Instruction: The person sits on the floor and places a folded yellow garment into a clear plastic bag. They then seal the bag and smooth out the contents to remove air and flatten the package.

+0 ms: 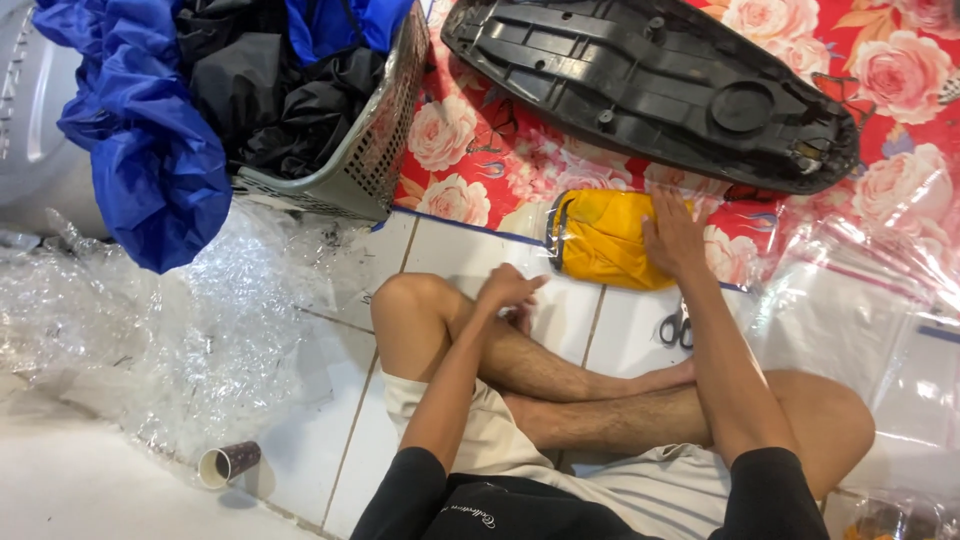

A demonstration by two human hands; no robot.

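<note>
I sit cross-legged on a white tiled floor. My right hand [672,238] lies flat with spread fingers on a folded yellow item in a clear plastic bag [600,240], pressing it at the edge of the floral mat. My left hand [508,290] is loosely curled by my left knee, fingers closed, holding nothing that I can see. A pair of scissors [676,328] lies on the tile just beside my right forearm.
A large black plastic moulded panel [650,85] lies on the red floral mat [480,150]. A grey mesh basket [370,150] holds blue and black fabric. Crumpled bubble wrap [190,320] spreads at left, a cardboard tube [230,464] below it. Clear bags [860,320] lie at right.
</note>
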